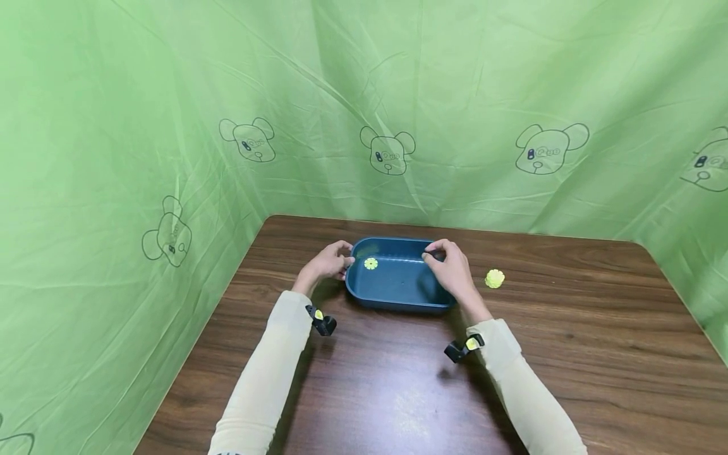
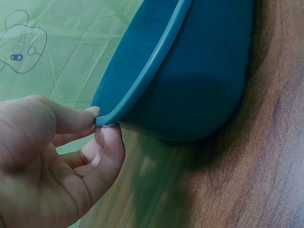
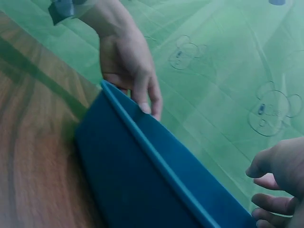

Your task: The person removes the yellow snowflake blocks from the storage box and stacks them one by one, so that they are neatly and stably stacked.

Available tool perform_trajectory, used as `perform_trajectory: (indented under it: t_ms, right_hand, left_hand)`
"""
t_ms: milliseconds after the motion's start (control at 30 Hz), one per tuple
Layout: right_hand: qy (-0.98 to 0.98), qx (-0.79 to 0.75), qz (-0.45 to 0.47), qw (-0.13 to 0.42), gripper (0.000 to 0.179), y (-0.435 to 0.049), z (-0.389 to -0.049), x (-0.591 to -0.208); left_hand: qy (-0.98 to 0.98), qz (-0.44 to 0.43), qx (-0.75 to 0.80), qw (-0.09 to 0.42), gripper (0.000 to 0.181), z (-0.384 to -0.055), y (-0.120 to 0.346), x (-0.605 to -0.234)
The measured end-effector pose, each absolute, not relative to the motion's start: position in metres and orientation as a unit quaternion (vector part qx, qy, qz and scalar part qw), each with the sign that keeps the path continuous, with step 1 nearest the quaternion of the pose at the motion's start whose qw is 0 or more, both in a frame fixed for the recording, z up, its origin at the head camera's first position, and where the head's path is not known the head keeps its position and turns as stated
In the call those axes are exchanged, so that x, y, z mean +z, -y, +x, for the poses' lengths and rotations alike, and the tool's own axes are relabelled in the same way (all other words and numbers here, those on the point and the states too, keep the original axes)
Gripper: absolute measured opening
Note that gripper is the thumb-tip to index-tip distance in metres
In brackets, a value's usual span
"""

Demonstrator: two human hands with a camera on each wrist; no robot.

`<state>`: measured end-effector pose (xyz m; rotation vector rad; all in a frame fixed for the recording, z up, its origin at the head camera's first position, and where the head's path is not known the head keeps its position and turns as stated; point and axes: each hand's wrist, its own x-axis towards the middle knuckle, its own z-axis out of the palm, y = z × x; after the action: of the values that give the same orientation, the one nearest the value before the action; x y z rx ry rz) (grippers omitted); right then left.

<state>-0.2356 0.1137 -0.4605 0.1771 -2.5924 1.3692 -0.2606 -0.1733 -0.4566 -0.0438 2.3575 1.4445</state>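
Note:
A dark blue oblong plastic basin (image 1: 398,306) stands on the wooden table. My left hand (image 2: 57,147) pinches the basin's left rim between thumb and fingers. Over the basin's right end hovers my right hand (image 1: 449,268), its fingers loosely bent. In the right wrist view, a gap shows between the right thumb and fingers, and I see nothing held there. Inside the basin, toward the left, lies a small yellow flower-shaped piece (image 1: 371,263). Another yellow flower-shaped piece (image 1: 495,279) rests on the table, right of the basin.
The brown wood-grain table (image 1: 569,328) extends on both sides of the basin. Green cloth (image 1: 466,95) printed with bear heads hangs behind it and along the sides. A black wrist camera (image 1: 324,324) is strapped on the left sleeve, and another camera (image 1: 457,351) on the right.

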Motion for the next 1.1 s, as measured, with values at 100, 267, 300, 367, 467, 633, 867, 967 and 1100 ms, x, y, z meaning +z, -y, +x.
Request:
perform_trajectory:
  t_ms: [100, 267, 300, 367, 467, 633, 867, 967, 1100]
  right_hand:
    - [0.88, 0.46, 0.068, 0.094, 0.019, -0.102, -0.237, -0.463]
    - [0.882, 0.457, 0.079, 0.08, 0.018, -0.084, -0.238, -0.467]
    - [0.882, 0.458, 0.08, 0.076, 0.018, -0.081, -0.239, -0.468]
    - [0.883, 0.457, 0.084, 0.068, 0.019, -0.074, -0.24, -0.469]
    - [0.884, 0.455, 0.088, 0.057, 0.019, -0.064, -0.242, -0.472]
    - [0.892, 0.44, 0.095, 0.043, 0.022, -0.052, -0.248, -0.478]
    - [0.898, 0.429, 0.092, 0.011, 0.026, -0.039, -0.254, -0.482]
    - [0.901, 0.425, 0.09, -0.005, 0.027, -0.034, -0.256, -0.482]
    - [0.908, 0.408, 0.091, -0.025, 0.031, -0.03, -0.261, -0.485]
  left_hand:
    - [-0.836, -0.015, 0.516, 0.187, 0.033, -0.261, 0.173, -0.457]
    - [-0.834, -0.011, 0.519, 0.189, 0.034, -0.263, 0.174, -0.458]
    - [-0.834, -0.01, 0.518, 0.189, 0.034, -0.264, 0.175, -0.458]
    - [-0.835, -0.01, 0.516, 0.191, 0.034, -0.265, 0.175, -0.459]
    - [-0.836, -0.01, 0.514, 0.191, 0.034, -0.266, 0.176, -0.459]
    - [-0.837, -0.01, 0.512, 0.191, 0.034, -0.265, 0.175, -0.459]
    - [-0.841, -0.011, 0.508, 0.187, 0.034, -0.263, 0.175, -0.458]
    - [-0.841, -0.012, 0.507, 0.187, 0.034, -0.263, 0.175, -0.457]
    - [-0.84, -0.011, 0.508, 0.19, 0.035, -0.263, 0.175, -0.455]
